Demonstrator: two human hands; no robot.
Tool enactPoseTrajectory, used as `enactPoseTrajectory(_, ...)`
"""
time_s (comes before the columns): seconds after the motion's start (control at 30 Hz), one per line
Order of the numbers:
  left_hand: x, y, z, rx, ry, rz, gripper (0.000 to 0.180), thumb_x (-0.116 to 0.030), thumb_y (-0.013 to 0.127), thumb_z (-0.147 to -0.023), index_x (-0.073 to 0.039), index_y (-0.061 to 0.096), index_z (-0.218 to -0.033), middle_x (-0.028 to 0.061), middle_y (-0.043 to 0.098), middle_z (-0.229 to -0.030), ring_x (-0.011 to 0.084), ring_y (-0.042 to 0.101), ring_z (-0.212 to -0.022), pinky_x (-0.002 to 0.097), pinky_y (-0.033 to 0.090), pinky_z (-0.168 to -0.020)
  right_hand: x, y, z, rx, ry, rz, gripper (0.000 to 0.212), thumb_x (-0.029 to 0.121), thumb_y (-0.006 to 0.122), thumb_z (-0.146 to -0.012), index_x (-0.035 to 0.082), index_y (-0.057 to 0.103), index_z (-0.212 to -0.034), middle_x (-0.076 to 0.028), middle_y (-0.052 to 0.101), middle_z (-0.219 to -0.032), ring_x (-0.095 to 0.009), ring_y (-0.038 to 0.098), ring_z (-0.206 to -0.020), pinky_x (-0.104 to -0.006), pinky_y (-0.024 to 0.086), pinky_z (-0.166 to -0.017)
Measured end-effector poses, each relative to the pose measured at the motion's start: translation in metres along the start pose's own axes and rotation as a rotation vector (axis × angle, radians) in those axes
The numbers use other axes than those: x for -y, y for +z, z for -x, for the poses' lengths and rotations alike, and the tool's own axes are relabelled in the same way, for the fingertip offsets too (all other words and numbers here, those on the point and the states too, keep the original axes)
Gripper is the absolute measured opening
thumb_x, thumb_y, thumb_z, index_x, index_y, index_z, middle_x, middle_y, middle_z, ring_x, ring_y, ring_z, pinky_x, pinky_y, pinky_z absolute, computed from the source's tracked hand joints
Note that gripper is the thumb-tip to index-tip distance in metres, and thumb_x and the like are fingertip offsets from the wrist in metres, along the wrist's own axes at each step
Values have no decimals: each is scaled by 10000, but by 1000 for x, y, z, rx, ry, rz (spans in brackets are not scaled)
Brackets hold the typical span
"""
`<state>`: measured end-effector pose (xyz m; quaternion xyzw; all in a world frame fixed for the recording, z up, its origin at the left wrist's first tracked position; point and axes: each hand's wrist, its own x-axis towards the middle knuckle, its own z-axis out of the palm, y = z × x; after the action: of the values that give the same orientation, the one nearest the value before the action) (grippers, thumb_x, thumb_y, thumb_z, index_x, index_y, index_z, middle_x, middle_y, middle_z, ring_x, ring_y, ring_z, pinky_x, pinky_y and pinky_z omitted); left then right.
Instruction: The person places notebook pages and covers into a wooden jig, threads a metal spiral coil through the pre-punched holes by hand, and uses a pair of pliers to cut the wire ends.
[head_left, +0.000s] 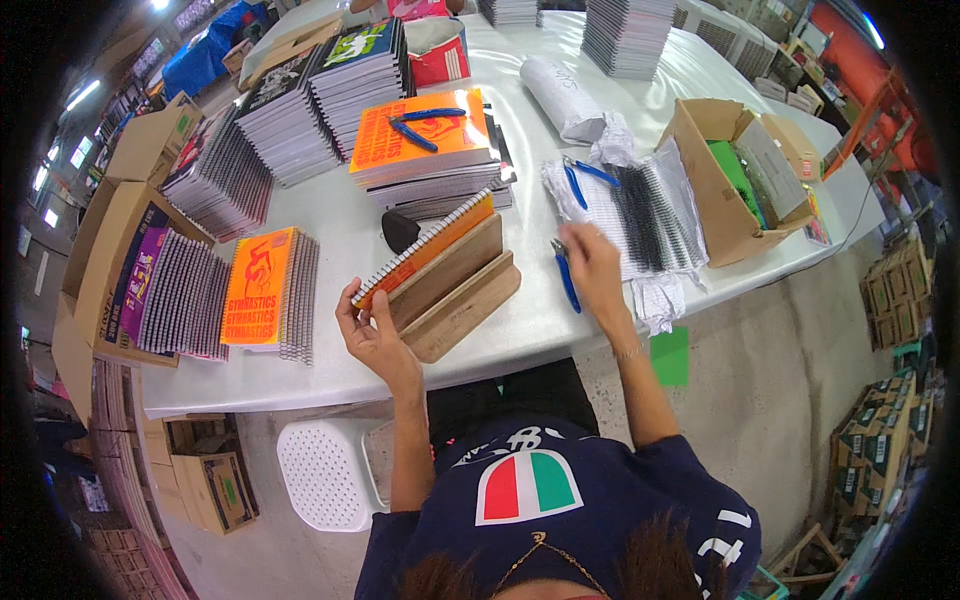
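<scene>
In my left hand point(375, 335) is the lower end of an orange spiral notebook point(430, 250), its coil edge up, tilted in a slotted wooden stand point(460, 300). The fingers are closed round the notebook. My right hand point(595, 270) is over the table beside blue-handled cutting pliers point(567, 280), fingers curled in; whether anything is between them is hidden. Close to that hand, a second pair of blue-handled pliers point(590, 178) rests on white paper, next to a bunch of black plastic coils point(655, 215). A dark rounded object point(400, 231) sits behind the stand.
An orange-topped notebook stack point(420, 150) carries blue pliers point(425, 128). More notebooks point(265, 290) stand at left by an open carton point(120, 270). Another cardboard box point(735, 185) is at right, near a white roll point(560, 100). A white stool point(325, 470) stands below the table edge.
</scene>
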<state>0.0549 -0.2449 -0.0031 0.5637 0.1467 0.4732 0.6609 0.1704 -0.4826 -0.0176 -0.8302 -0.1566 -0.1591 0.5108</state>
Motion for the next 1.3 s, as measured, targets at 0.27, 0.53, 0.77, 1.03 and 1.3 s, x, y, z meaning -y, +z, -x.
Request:
enactPoseTrajectory(0.27, -7, -11, -21, 134, 18, -290, 240, -118, 691, -857, -7, 621, -1057, 64, 623, -988, 140, 554, -930, 285, 435, -843, -33, 19, 61, 13, 150, 763, 398, 214, 664, -844, 2, 527, -1152, -192, 557, -1074, -370, 513, -1037, -487, 382, -873)
enactPoseTrajectory(0.53, -21, -17, -25, 188, -4, -312, 190, -153, 717, -836, -22, 693, -972, 69, 686, -958, 142, 597, -921, 283, 439, -857, 33, 16, 48, -20, -27, 85, 203, 165, 464, -978, -29, 480, -1035, -238, 471, -1159, -340, 471, -1088, -397, 329, -998)
enactPoseTrajectory(0.77, -22, -16, -27, 270, -41, -173, 200, -2, 669, -836, 7, 668, -1036, 86, 682, -1006, 134, 608, -939, 272, 465, -868, 121, 48, 58, 381, -122, -252, 304, 167, 647, -861, 3, 511, -1078, -214, 493, -1161, -348, 476, -1118, -420, 354, -985)
enactPoseTrajectory(1.03, -28, -20, -30, 327, -167, -148, 236, 13, 651, -829, -12, 677, -1062, 78, 700, -973, 121, 630, -904, 258, 496, -802, 147, 87, 61, 278, -381, -91, 557, 178, 754, -735, 57, 550, -1239, -153, 531, -1133, -322, 513, -1003, -424, 420, -871)
enactPoseTrajectory(1.3, -29, -19, -30, 313, -141, -155, 271, 67, 600, -810, -7, 688, -1056, 72, 709, -939, 91, 631, -851, 233, 501, -772, 148, 96, 61, 246, -430, -2, 510, 192, 746, -741, 53, 593, -1206, -135, 574, -1091, -299, 549, -932, -407, 447, -804)
